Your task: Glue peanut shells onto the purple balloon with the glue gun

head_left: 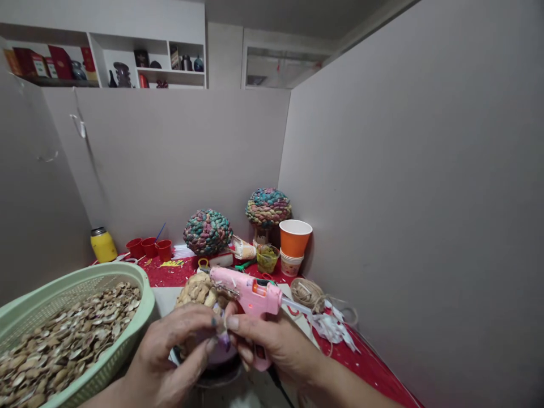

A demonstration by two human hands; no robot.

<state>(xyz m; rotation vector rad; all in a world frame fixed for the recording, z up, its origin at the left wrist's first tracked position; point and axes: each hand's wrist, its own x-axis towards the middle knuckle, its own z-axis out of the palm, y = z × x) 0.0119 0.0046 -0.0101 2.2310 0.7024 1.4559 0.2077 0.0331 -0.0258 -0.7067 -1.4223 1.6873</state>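
1. Head view: the left hand [170, 351] is narrow, its fingertips meeting those of the right hand [283, 343] at a small pale piece [224, 323]; whether the left fingers grip it cannot be told.
2. The right hand is closed around the handle of the pink glue gun [244, 288], nozzle toward the left; a pale glue stick [296, 306] projects from its rear.
3. Behind the fingertips, and partly hidden by them, stands the dome [196, 290], covered with tan pieces, above a purple body [219, 352].
4. At left, the green basket [147, 286] contains many brown shells [72, 334].
5. To the right of the gun, a ball of twine [306, 293] lies near crumpled white scraps [334, 330] on the red cloth [368, 362].
6. Farther back are two multicoloured balls, the left ball [208, 231] lower than the right ball [268, 207]. Beside the latter, an orange cup [294, 241] rests on a patterned cup [291, 264].
7. At the rear left, a yellow jar [103, 246] stands near three red cups [149, 247].
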